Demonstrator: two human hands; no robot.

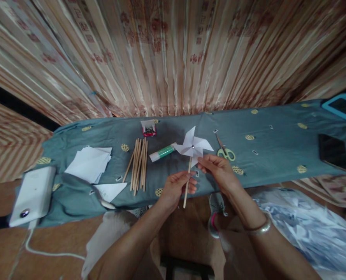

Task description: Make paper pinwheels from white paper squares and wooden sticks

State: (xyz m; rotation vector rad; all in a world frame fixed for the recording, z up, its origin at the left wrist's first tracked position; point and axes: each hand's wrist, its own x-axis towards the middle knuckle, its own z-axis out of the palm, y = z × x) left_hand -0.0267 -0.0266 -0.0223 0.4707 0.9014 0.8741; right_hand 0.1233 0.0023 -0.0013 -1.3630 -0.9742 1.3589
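The white paper pinwheel [193, 146] stands on its wooden stick [187, 184], held up over the near edge of the grey-blue cloth-covered table [278, 155]. The stick runs nearly upright, tilted a touch so the wheel end leans away from the person and its bare end points down toward the floor; the vanes face up toward the camera, pinned at the centre. The left hand [175, 188] is curled around the middle of the stick, fingers closed on it, forearm reaching up from below. The right hand [218, 171] comes in from the right, a metal bangle on the wrist, its fingertips pinched together just under the wheel at the stick's top. Behind lie a glue stick [162, 152], scissors with yellow-green handles [224, 149], a bundle of wooden sticks [139, 163], a small box of pins [149, 128] and white paper squares [88, 163]. No writing is legible anywhere.
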